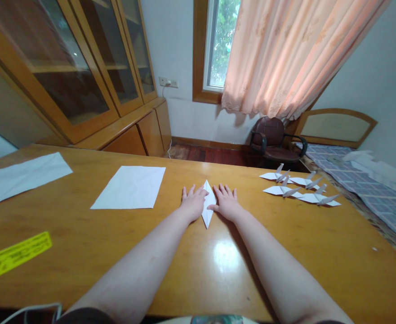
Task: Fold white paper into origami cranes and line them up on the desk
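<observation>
A white sheet of paper folded into a narrow diamond [208,211] lies flat on the wooden table [171,252], its long points facing toward and away from me. My left hand [193,203] rests over its left edge, fingers spread, with the thumb side on the paper. On the other side my right hand [227,202] lies flat with fingers apart, its thumb tip touching the right edge of the diamond. A crease runs down the middle of the folded paper.
Several folded paper cranes [285,191] stand in two rows at the right. To the left lie a square white sheet [128,188], a longer white sheet [25,177] and a yellow strip with writing [15,256]. A chair [272,139] stands beyond the table's far edge.
</observation>
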Available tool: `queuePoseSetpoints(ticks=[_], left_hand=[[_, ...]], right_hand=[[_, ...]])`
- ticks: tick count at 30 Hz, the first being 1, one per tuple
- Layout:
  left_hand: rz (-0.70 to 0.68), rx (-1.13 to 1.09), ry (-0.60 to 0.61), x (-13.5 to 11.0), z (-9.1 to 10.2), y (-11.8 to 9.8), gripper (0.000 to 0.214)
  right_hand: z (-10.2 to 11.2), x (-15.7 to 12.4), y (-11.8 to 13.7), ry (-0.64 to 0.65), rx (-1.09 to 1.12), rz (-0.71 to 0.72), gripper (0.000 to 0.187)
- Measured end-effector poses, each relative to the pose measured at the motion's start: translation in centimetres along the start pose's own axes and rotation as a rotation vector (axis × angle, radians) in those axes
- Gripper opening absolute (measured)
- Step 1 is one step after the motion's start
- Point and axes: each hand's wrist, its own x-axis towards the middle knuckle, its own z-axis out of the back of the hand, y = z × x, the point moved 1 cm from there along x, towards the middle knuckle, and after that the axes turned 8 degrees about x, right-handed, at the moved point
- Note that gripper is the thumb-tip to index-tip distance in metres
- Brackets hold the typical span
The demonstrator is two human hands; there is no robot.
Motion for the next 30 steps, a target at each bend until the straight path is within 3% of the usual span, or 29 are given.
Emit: queuePoseSetpoints(ticks=[4, 11, 17, 20, 24, 30], left_hand=[[0.007, -0.004, 0.001, -0.1, 0.2, -0.1, 0.037], [0.017, -0.022, 0.003, 0.0, 0.1, 0.0, 0.036], [0.006, -0.02, -0.009, 0.1, -0.3, 0.2, 0.038], [0.001, -0.013, -0.01, 0.1, -0.3, 0.3, 0.039], [-0.008, 0.008, -0.002, 0.1, -0.2, 0.4, 0.039], [0.014, 0.045, -0.016, 0.0, 0.0, 0.2, 0.038]], right_hand=[[0.1, -0.4, 0.6, 0.026, 0.006, 0.019, 0.086], [0.4, -0.9, 1.5, 0.145, 0.041, -0.015, 0.101], [1.1, -1.5, 2.3, 0.223, 0.056, -0.029, 0.135], [1.3, -1.9, 2.8, 0.237, 0.03, -0.041, 0.141], [1.4, -2.0, 2.7, 0.296, 0.028, -0.015, 0.137], [1.4, -1.6, 2.1, 0.225, 0.129, 0.001, 0.106]])
